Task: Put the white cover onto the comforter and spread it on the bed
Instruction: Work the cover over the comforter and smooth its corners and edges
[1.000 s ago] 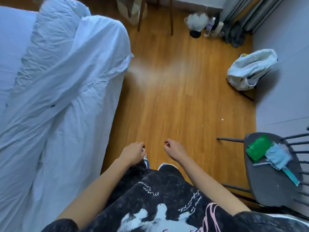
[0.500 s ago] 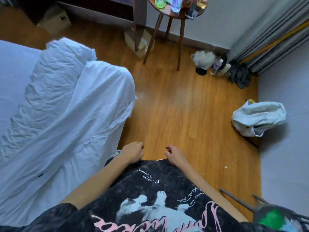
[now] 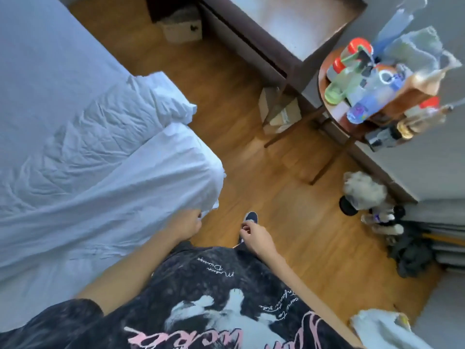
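Left hand (image 3: 187, 224) reaches down beside the bed (image 3: 37, 71), fingers curled at the white cover (image 3: 113, 192) edge; a grip cannot be confirmed. Right hand (image 3: 254, 235) hangs loosely curled, empty, over the floor (image 3: 289, 222).

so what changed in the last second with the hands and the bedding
The left hand moved over to the hanging edge of the white cover and now touches it; whether it grips is unclear. The right hand stayed loosely curled and empty over the floor. The view swung up toward the side table. The bedding lies as before.
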Motion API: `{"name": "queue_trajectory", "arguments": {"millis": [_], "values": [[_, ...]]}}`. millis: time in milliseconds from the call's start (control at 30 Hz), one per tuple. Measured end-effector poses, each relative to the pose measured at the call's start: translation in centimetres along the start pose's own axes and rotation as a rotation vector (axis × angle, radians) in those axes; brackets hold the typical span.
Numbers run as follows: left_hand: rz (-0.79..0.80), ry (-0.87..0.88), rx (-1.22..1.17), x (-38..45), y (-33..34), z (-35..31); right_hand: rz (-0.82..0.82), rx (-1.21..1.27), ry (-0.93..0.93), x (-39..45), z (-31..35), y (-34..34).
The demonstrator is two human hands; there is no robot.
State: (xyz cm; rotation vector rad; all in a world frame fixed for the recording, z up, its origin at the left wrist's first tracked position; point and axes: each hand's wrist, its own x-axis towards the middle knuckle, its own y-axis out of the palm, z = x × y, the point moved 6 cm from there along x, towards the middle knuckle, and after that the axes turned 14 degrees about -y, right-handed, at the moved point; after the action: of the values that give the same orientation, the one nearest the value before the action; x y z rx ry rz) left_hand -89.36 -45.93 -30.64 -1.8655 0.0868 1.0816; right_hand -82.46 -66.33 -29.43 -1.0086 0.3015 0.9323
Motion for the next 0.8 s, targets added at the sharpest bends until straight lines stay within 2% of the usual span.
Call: {"name": "queue_trajectory", "arguments": {"millis": [167,267,500,667,800], "values": [[-0.044,-0.216,-0.245,3.3,-3.9,-3.1,0.093,-0.218,-0.195,9.2,2.6,-11.4],[-0.103,-0.333,-0.367,5.1,-6.1,-3.5,0.174,-0.308,-0.326,15.2,6.6,-14.7],[-0.101,-0.550,-0.617,10.3,-8.3,-1.3,0.399,-0.489,-0.582,26.1,16.2,-14.9],[-0.091,-0.701,-0.759,12.3,-11.1,0.3,0.560,-0.614,-0.723,29.6,21.6,-14.3],[-0.162,-0.836,-0.908,13.1,-13.6,1.7,0.720,-0.772,-0.786,32.3,25.5,-12.8]]}}
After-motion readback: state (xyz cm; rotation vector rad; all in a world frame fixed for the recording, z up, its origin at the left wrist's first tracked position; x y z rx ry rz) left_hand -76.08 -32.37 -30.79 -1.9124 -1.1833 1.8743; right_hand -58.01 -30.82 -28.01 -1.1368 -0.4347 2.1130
